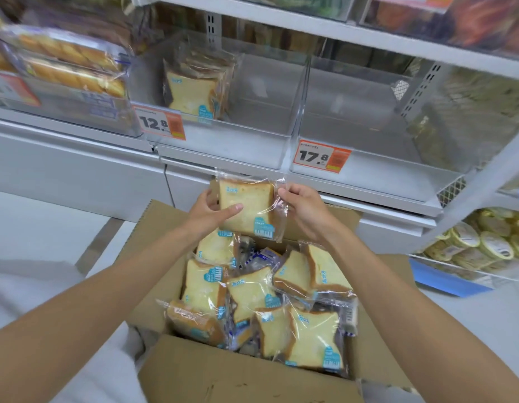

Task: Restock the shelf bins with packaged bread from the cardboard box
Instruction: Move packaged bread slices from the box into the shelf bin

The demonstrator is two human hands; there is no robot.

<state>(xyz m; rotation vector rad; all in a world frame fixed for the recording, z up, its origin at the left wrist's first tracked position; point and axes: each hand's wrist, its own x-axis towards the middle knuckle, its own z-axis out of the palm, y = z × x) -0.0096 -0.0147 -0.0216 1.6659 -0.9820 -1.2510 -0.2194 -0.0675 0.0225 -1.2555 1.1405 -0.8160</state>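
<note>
A packaged toast slice (248, 206) in clear wrap with a blue label is held upright above the open cardboard box (246, 373). My left hand (207, 212) grips its left edge, thumb across the front. My right hand (303, 207) pinches the wrapper's right edge. Inside the box lie several more bread packs (252, 295) in a loose pile. On the shelf above, a clear bin (223, 146) with a 12.8 price tag holds a few of the same packs (194, 91) at its left side. The clear bin (369, 167) to its right, tagged 17.8, holds no bread.
A bin of long bread rolls (69, 65) sits at the shelf's left. Another shelf (339, 33) runs close above the bins. Round yellow packaged goods (479, 242) fill a low wire rack at the right. White cabinet fronts (78, 170) lie below the shelf.
</note>
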